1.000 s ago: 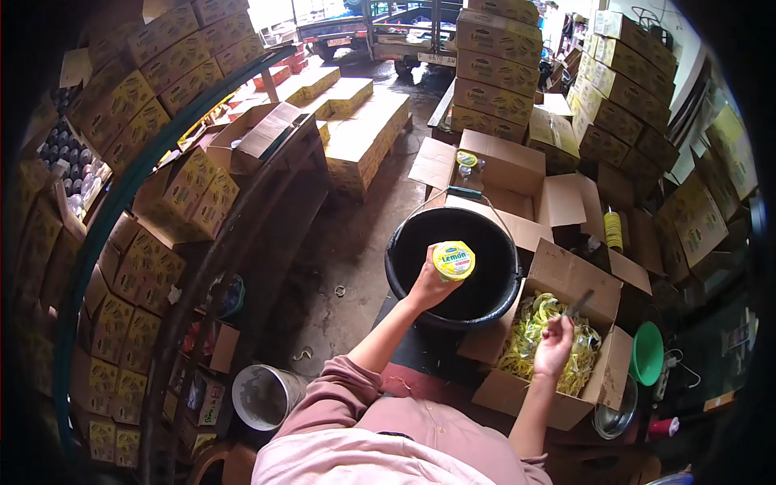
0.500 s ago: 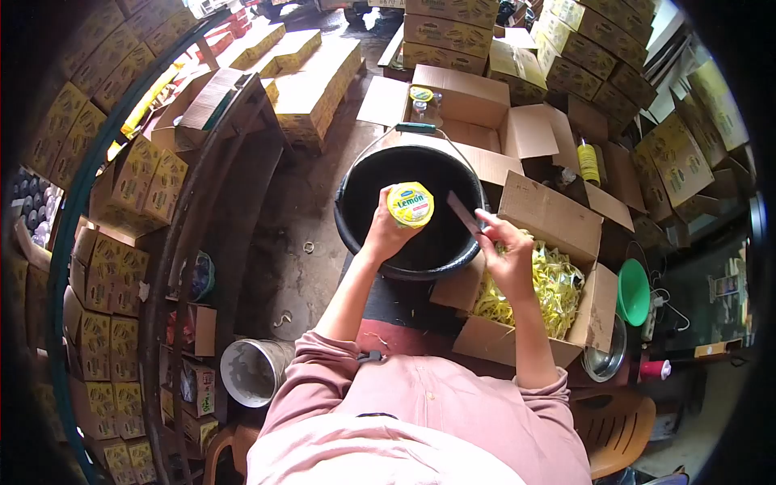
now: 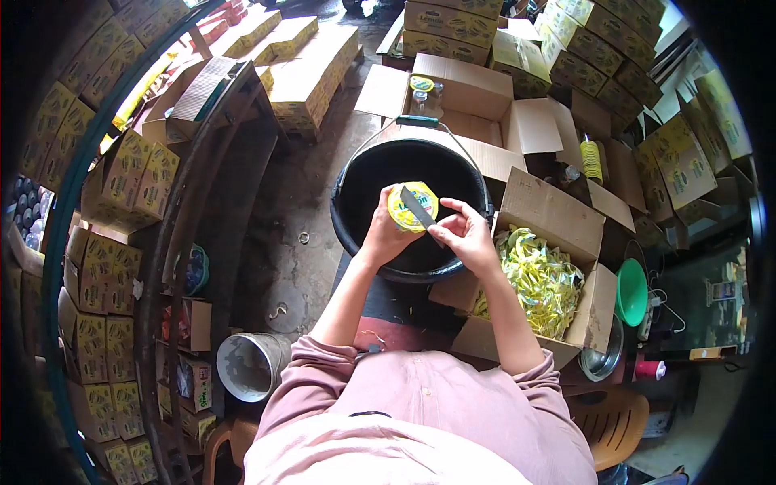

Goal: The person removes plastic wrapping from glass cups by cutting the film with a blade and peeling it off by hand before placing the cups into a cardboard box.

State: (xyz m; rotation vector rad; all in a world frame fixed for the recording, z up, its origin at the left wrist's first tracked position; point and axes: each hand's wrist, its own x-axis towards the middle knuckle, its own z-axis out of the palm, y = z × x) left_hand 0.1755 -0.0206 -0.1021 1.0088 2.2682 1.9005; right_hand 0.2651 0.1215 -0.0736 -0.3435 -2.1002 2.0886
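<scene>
My left hand [image 3: 381, 236] is wrapped round a sealed plastic cup [image 3: 398, 218] with a yellow lid printed "Lemon", held upright over the black bucket [image 3: 338, 218]. In my right hand [image 3: 470, 242], a flat, dark knife blade [image 3: 415, 207] is pinched between thumb and fingers. The blade lies slanted across the lid, its tip near the far edge; whether it cuts into the film I cannot tell. Below both hands, the bucket's inside is too dark to make out. Right of it stands an open carton [image 3: 600, 311] full of crumpled yellow-green strips [image 3: 540, 279].
Beyond the bucket, an open carton [image 3: 533, 129] holds a few clear cups. A stack of yellow lids [image 3: 591, 162] stands to the right, above a green bowl [image 3: 631, 291]. A grey pail [image 3: 246, 368] is at lower left, beside a dark shelf rack [image 3: 174, 210].
My right hand has moved left, bringing the blade from beside the cup onto its lid. The left hand still holds the cup in nearly the same place.
</scene>
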